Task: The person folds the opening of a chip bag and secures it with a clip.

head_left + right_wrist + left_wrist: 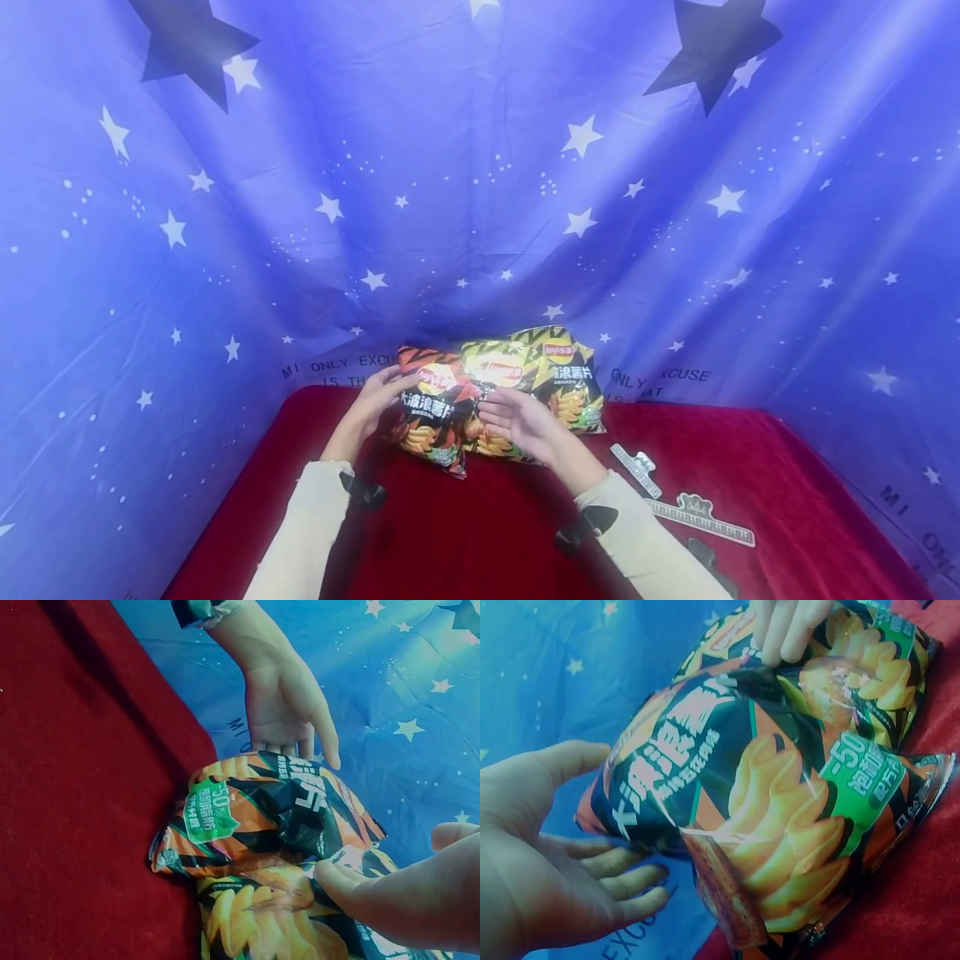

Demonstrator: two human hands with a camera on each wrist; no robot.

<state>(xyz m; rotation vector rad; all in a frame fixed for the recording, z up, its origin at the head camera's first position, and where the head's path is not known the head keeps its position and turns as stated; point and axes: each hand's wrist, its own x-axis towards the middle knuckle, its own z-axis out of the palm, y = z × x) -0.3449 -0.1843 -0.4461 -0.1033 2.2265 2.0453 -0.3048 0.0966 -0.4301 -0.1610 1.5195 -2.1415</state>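
Note:
An orange-and-black bag of Lay's potato chips (429, 410) stands at the left of a row of three, its front towards me. My left hand (369, 407) is at its left edge. In the left wrist view the thumb lies along the upper side and the other fingers (634, 885) reach behind the edge, loosely extended. The right hand (528, 425) is over the front of the middle yellow-and-black chip bag (501, 360), fingers fairly straight. One fingertip (330, 874) shows right where the orange and yellow bags meet. Behind it on the right leans another yellow chip bag (573, 379).
Two piano-keyboard-patterned clips, one upper clip (636, 472) and one lower clip (699, 518), lie right of the right forearm. A dark clip (708, 562) is partly hidden by the sleeve. Red cloth (465, 533) covers the table; a blue starry curtain (465, 167) hangs behind.

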